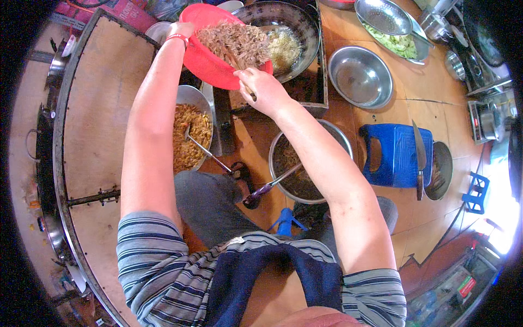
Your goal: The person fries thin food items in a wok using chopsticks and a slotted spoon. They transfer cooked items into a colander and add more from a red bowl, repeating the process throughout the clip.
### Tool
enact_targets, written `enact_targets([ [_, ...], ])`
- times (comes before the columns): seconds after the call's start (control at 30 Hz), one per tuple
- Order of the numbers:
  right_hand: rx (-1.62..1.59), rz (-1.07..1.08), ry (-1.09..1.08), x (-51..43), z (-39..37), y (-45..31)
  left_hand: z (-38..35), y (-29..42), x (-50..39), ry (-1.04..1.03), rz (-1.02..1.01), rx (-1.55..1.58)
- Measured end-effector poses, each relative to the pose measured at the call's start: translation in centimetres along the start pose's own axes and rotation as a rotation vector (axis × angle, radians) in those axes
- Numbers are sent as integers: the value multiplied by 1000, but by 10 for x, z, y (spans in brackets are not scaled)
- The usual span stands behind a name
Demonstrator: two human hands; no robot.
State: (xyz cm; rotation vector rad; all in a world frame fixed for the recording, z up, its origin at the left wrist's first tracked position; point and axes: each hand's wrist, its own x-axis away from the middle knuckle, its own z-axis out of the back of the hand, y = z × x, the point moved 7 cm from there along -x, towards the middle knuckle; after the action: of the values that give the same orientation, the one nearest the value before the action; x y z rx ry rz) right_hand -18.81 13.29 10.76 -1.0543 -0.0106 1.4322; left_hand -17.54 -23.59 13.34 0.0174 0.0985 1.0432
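Observation:
My left hand grips the far left rim of a red plastic basin, which tilts toward a large dark wok. Shredded brownish food fills the basin and reaches its right edge. My right hand is closed around a wooden stick-like utensil whose far end rests in the shreds. In the wok lies a mound of pale minced food with bubbling liquid around it. The wok sits over a dark metal frame stove.
Metal bowls of cooked food and dark food, each with a ladle, stand near my legs. To the right are a steel basin, a blue plastic stool with a knife, and a colander over chopped greens.

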Motion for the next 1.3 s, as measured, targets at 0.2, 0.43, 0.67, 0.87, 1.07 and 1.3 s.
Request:
enact_targets([
  [0.2, 49, -108, -124, 18, -23, -12, -52, -59, -39, -112, -15, -329],
  [0.43, 18, -171, 161, 57, 35, 19, -10, 9, 17, 0, 248, 283],
  [0.67, -175, -147, 260, 40, 61, -19, 22, -1, 24, -8, 138, 247],
  [0.87, -13, -83, 18, 60, 30, 5, 36, -46, -7, 84, 278, 98],
  [1.07, -105, -139, 256, 79, 72, 6, 29, -43, 7, 120, 298, 196],
  [1.3, -441, -279, 222, 58, 78, -36, 49, -46, 38, 99, 201, 310],
])
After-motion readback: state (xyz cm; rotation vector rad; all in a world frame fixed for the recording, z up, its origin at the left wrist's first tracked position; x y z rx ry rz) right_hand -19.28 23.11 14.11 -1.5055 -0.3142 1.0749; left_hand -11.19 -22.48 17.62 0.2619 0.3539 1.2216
